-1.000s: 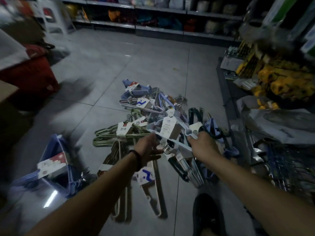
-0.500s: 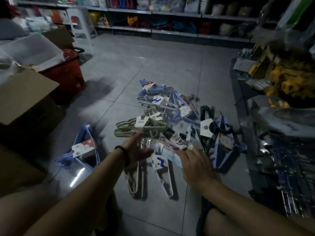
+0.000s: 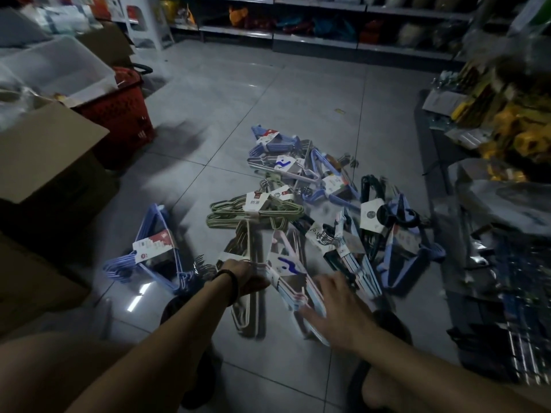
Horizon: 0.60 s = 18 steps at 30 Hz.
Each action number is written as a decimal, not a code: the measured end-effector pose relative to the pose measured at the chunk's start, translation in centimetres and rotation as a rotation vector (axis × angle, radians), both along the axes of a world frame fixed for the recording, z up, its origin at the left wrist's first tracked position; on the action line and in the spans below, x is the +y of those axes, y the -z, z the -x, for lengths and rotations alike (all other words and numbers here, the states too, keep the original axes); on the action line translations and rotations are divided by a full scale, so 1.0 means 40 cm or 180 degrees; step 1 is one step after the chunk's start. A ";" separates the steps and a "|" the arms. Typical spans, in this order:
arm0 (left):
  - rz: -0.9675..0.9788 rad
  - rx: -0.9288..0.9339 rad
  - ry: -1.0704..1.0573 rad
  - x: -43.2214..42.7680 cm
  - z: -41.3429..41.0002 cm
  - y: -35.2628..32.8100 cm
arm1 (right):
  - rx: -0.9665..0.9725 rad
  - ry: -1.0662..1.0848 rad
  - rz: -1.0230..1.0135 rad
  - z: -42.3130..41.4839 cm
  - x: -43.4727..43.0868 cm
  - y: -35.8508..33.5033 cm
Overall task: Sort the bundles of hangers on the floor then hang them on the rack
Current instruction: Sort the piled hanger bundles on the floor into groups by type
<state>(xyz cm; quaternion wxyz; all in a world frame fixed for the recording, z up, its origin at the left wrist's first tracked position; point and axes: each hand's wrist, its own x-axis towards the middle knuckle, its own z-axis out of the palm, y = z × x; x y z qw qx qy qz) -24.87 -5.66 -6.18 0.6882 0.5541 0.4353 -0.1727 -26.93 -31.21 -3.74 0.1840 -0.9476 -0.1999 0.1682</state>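
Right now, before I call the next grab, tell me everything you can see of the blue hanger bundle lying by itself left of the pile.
The blue hanger bundle is a stack of thin triangular hangers, seemingly coated wire, banded by a white card label with a red corner. Its shiny metal hooks lie close to the left hand. It lies flat on the grey tile floor, apart from the pile; no hand holds it.

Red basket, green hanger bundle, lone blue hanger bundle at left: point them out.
red basket (image 3: 120, 119), head view, front wall.
green hanger bundle (image 3: 227, 212), head view, left wires.
lone blue hanger bundle (image 3: 154, 243), head view, paper label.
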 end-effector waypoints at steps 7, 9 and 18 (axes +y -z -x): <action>0.0460 0.0108 -0.0040 0.061 -0.024 0.109 | 0.3029 0.1640 -0.1173 -0.087 0.061 0.122; 0.0439 0.0168 0.0184 0.085 -0.037 0.155 | 0.2520 0.1679 -0.1148 -0.049 0.093 0.182; -0.2041 0.0160 0.1974 0.044 -0.186 0.290 | 0.1485 0.2035 -0.0543 -0.095 0.114 0.386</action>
